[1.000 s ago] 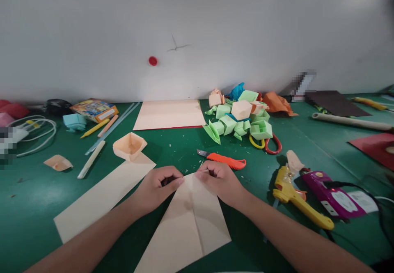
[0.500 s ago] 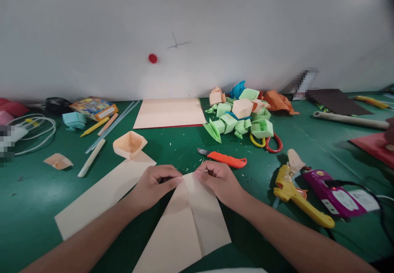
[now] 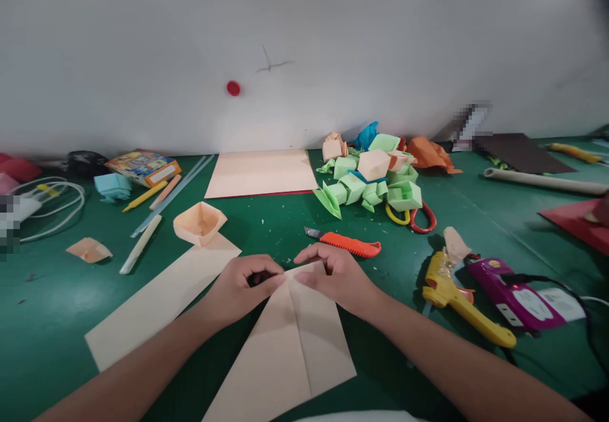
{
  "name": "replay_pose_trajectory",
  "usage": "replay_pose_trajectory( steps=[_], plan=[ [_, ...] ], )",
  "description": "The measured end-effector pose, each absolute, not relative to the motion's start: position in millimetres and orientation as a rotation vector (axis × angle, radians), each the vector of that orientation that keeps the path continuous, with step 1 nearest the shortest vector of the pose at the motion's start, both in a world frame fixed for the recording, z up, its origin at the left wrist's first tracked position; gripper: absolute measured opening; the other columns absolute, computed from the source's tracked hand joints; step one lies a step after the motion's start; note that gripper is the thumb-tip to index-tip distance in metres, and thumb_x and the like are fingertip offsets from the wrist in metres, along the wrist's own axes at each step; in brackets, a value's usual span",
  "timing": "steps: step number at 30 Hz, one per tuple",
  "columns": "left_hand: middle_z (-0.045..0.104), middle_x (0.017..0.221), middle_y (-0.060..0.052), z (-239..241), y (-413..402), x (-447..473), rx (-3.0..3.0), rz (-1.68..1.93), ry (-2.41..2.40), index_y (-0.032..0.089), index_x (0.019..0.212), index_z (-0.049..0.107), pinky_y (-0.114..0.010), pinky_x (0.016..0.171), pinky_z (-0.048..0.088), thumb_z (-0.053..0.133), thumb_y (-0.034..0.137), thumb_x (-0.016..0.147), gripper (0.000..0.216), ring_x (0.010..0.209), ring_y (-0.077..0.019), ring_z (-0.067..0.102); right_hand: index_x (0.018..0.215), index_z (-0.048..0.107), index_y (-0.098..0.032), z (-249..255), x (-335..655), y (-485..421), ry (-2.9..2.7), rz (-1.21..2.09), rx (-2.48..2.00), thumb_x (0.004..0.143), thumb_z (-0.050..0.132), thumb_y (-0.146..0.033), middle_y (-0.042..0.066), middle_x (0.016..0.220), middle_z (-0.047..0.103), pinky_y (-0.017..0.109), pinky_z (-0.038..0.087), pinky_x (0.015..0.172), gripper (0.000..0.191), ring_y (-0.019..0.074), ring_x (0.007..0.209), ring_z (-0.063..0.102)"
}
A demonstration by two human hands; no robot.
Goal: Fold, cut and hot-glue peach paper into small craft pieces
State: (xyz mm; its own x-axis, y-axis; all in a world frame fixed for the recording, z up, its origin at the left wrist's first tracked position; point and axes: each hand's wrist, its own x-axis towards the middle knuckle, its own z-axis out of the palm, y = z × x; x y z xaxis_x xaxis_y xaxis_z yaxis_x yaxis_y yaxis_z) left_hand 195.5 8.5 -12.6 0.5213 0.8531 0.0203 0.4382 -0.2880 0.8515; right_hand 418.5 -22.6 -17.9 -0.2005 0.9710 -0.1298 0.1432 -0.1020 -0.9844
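Left hand (image 3: 247, 287) pinches the far edge of a sheet (image 3: 276, 358) between thumb and bent fingers; right hand (image 3: 345, 283) has its thumb on the sheet near that edge, fingers bent just beyond, and whether it grips cannot be told. Under them, the green table (image 3: 52, 320) runs back to the wall (image 3: 143, 47). On the near side, between the forearms, is the sheet, a crease down it. Left of it, a strip (image 3: 166, 301) slants, partly behind the left forearm. By the wall lies a pale card (image 3: 261, 173), with a pile (image 3: 352, 188) of folded paper, mostly green, to its right. Near the right forearm are a yellow glue gun (image 3: 464, 314) and a purple socket block (image 3: 507, 289). Beyond the right hand lies an orange cutter (image 3: 354, 245), blade leftward. One paper cup (image 3: 188, 230) sits at the strip's far end; well left is a scrap (image 3: 90, 250).
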Motion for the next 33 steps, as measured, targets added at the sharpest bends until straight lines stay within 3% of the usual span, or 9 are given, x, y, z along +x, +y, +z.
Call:
replay_pose_trajectory(
  steps=[3,6,14,22,27,33],
  plan=[
    [0.069,0.076,0.0,-12,8,197,1.916,0.611,1.068,0.019,0.079,0.074,-0.023,0.058,0.04,0.063,0.036,0.087,0.021,0.066,-0.0129,0.056,0.102,0.073,-0.022,-18,419,-23,-1.413,1.357,-1.322,0.075,0.075,-0.03,0.0,0.086,0.068,0.026,0.043,0.061,0.028,0.0127,0.067,0.054],
    [0.066,0.071,0.001,-11,8,198,1.935,0.592,1.06,0.019,0.075,0.072,-0.022,0.056,0.037,0.063,0.036,0.087,0.023,0.062,-0.0115,0.053,0.105,0.073,-0.021,-19,419,-24,-1.395,1.374,-1.32,0.075,0.075,-0.029,-0.003,0.071,0.06,0.024,0.039,0.055,0.031,0.0111,0.059,0.048],
    [0.063,0.068,0.002,-12,9,197,1.926,0.599,1.073,0.019,0.072,0.069,-0.022,0.056,0.036,0.062,0.039,0.089,0.027,0.062,-0.0116,0.052,0.105,0.072,-0.021,-19,417,-23,-1.375,1.344,-1.322,0.076,0.075,-0.029,-0.008,0.061,0.047,0.023,0.032,0.05,0.031,0.0092,0.052,0.038],
    [0.064,0.068,0.002,-14,9,197,1.943,0.669,1.03,0.019,0.071,0.069,-0.022,0.056,0.038,0.063,0.036,0.09,0.026,0.062,-0.0112,0.053,0.105,0.073,-0.022,-21,417,-23,-1.367,1.334,-1.299,0.078,0.076,-0.029,-0.007,0.062,0.047,0.023,0.029,0.049,0.028,0.009,0.053,0.038],
    [0.064,0.069,0.002,-14,7,198,2.001,0.746,0.995,0.02,0.073,0.069,-0.021,0.057,0.04,0.062,0.03,0.092,0.023,0.062,-0.0102,0.056,0.111,0.073,-0.025,-25,417,-23,-1.345,1.33,-1.266,0.08,0.076,-0.031,-0.009,0.059,0.039,0.023,0.025,0.048,0.031,0.0088,0.052,0.032],
    [0.066,0.073,0.002,-14,-1,201,2.242,0.915,0.936,0.02,0.079,0.068,-0.019,0.059,0.044,0.06,0.019,0.094,0.017,0.065,-0.0093,0.061,0.109,0.073,-0.023,-23,416,-23,-1.325,1.343,-1.273,0.079,0.074,-0.028,-0.007,0.063,0.045,0.023,0.028,0.05,0.03,0.0092,0.054,0.037]
  ],
)
